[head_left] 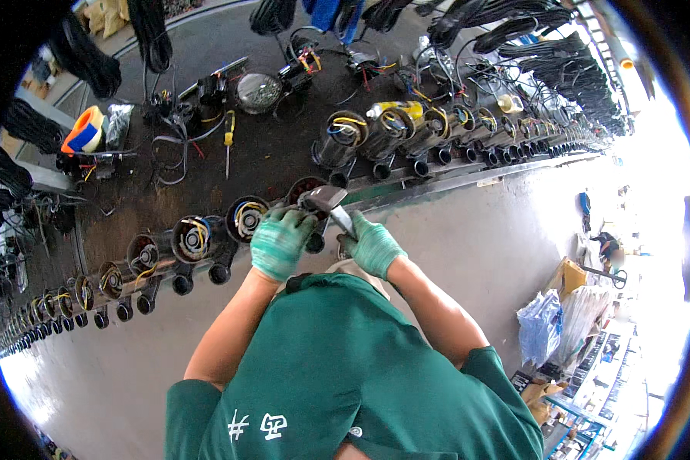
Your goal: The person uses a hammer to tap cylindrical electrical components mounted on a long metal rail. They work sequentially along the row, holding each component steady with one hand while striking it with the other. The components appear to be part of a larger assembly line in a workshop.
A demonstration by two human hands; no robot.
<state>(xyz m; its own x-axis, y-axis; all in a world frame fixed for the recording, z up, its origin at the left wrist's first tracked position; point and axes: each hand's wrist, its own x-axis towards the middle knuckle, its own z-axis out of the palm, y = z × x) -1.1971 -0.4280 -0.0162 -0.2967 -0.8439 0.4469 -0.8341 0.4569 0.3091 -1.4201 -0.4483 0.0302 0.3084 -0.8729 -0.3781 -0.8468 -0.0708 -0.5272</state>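
Note:
My right hand (372,245), in a green knit glove, is closed around the handle of a hammer (326,198). The hammer's broad metal head is over an open cylindrical motor housing (307,184) at the bench edge and partly covers it. My left hand (284,241), gloved alike, is beside that housing with its fingers curled in; what they grip is hidden. Just left of it sits another motor housing (248,219) with blue, yellow and white wires inside. A further wired housing (193,238) follows along the edge.
The dark bench (184,165) carries a long row of housings curving away on both sides. On it lie a yellow screwdriver (228,138), a round metal part (258,93), a yellow tube (395,110) and an orange-and-blue tape roll (84,130). Black cable bundles (544,65) line the far side.

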